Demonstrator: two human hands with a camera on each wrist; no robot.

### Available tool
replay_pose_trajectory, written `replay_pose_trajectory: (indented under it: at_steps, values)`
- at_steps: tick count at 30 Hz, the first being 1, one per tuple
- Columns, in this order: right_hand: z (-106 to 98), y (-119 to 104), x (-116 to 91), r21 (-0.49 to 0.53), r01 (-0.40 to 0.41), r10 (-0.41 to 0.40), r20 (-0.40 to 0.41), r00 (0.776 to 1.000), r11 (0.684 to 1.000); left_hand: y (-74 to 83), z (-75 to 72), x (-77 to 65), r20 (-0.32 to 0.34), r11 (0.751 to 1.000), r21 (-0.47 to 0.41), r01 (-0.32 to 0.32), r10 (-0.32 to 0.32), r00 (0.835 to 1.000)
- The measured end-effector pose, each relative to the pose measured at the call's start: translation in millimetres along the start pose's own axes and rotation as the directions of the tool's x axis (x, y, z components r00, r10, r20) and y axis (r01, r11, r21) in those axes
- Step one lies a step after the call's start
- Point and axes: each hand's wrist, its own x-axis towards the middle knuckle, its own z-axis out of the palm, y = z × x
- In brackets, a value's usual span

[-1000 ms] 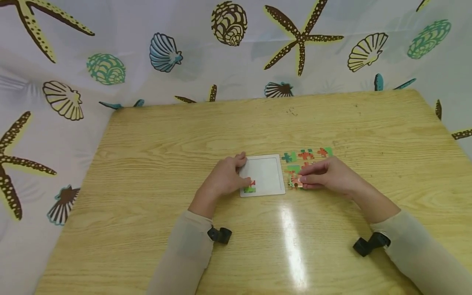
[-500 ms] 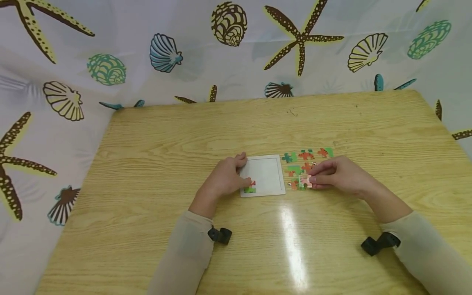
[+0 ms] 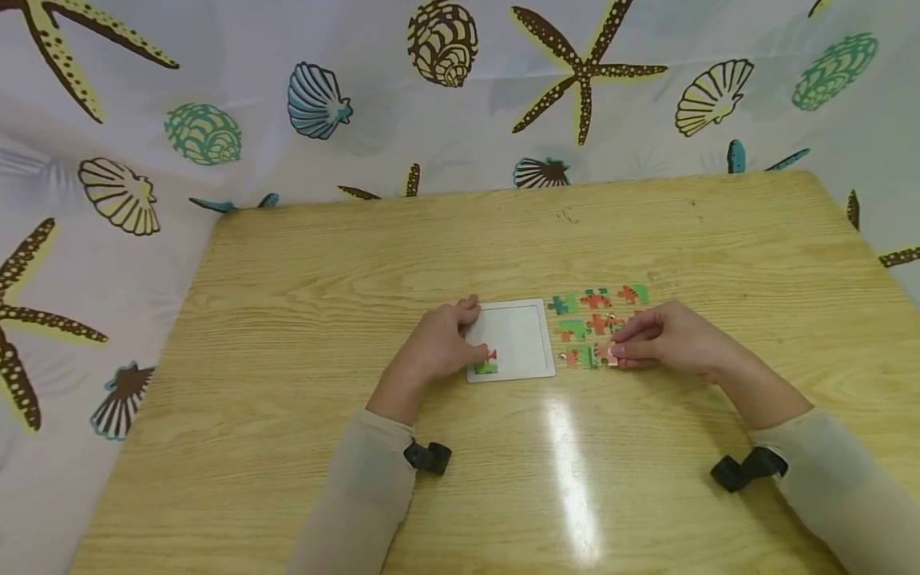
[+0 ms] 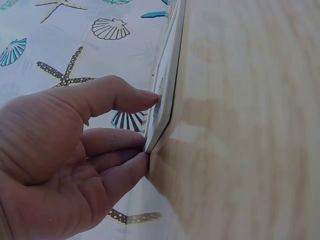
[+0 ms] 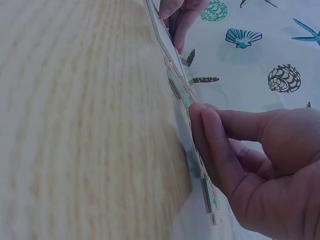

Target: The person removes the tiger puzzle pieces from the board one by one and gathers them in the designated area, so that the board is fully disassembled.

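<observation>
A white puzzle tray (image 3: 513, 339) lies flat on the table. One red and green jigsaw piece (image 3: 486, 365) is in its lower left corner. My left hand (image 3: 440, 343) grips the tray's left edge; the left wrist view has the thumb on top and fingers against the side. To the right of the tray, my right hand (image 3: 664, 343) pinches a pinkish-red jigsaw piece (image 3: 605, 354) between thumb and fingers, low over the table. This piece sits just right of a green and orange jigsaw piece (image 3: 576, 357). Whether they touch I cannot tell.
Several more jigsaw pieces lie in rows right of the tray, among them a green one (image 3: 563, 303), a red one (image 3: 596, 299) and a red-green one (image 3: 633, 294). The wooden table (image 3: 345, 287) meets a shell-patterned cloth (image 3: 402, 128) at its back edge.
My right hand has moved to the right with the pinched jigsaw piece, uncovering the green and orange piece beside it. My left hand stays on the tray.
</observation>
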Motion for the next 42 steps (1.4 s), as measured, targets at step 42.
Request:
replay_pose_trajectory:
  at_steps: [42]
  values:
    - [-4.7, 2.8, -4.1, -0.158, 0.089, -0.103, -0.078, 0.992, 0.983, -0.4, -2.6, -2.8, 0.014, 1.0, 0.017, -0.014, 0.014, 1.0]
